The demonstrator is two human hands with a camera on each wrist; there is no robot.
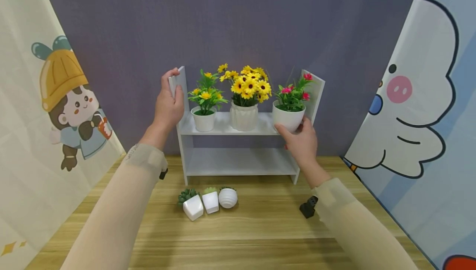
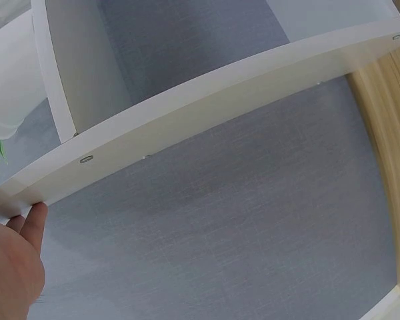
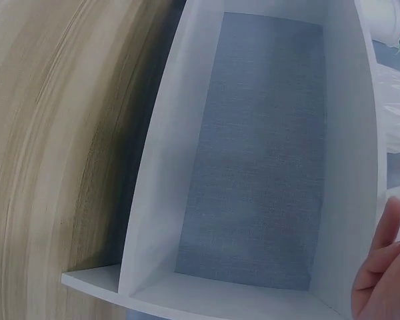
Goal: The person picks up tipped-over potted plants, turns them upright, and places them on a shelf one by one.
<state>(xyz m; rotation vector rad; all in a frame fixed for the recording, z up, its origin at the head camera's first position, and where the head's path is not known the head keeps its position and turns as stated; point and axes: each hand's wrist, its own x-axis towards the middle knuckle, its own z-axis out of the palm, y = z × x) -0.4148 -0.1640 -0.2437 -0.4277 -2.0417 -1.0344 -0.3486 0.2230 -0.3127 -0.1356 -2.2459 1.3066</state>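
A small white two-tier shelf [image 1: 238, 163] stands on the wooden table against a grey backdrop. My left hand [image 1: 169, 104] grips the upper end of its left side panel [image 2: 207, 100], thumb on the inner face. At the right end of the upper tier, my right hand [image 1: 302, 141] holds a white bowl-shaped pot [image 1: 288, 116] of pink-red flowers, thumb in front and fingers around its right side. Left of that pot, yellow daisies fill a pleated white pot [image 1: 243, 116]. A smaller white pot [image 1: 204, 120] with yellow-orange flowers sits near the left panel.
Three little white succulent pots lie tipped in front of the shelf: an angular one [image 1: 193, 208], a square one [image 1: 210, 202] and a round ribbed one [image 1: 228, 198]. Cartoon-printed curtains [image 1: 416, 96] flank the table [image 1: 245, 241]. The lower tier lies beneath the flowerpots.
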